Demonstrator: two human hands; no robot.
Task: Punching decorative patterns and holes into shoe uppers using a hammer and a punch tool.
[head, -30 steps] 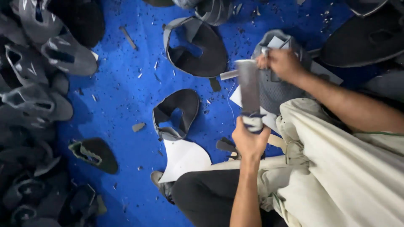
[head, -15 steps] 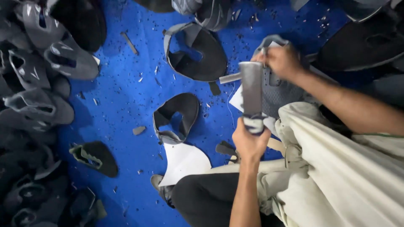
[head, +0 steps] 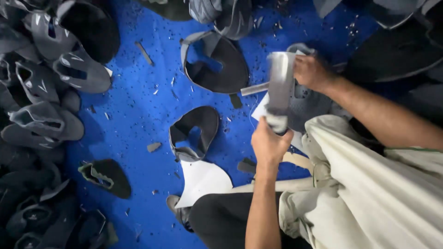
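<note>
My left hand (head: pixel 269 144) grips the lower end of a flat grey strip (head: pixel 279 85) that stands upright and looks motion-blurred. At the strip's top, my right hand (head: pixel 314 71) presses on a grey mesh shoe upper (head: pixel 307 105). The upper lies over my cream-clothed knee (head: pixel 369 184) with a white sheet edge (head: pixel 259 110) showing under it. Whether the right hand also pinches the strip I cannot tell.
The blue floor (head: pixel 134 120) is sprinkled with small offcuts. Two dark shoe uppers lie on it, one at the centre (head: pixel 196 133) and one further up (head: pixel 217 69). A pile of grey uppers (head: pixel 41 97) fills the left side. A white cut sheet (head: pixel 203 180) lies by my dark trouser leg.
The strip has shifted a little and is now blurred, as if in quick motion. Both hands keep their hold and place. The view moved slightly.
</note>
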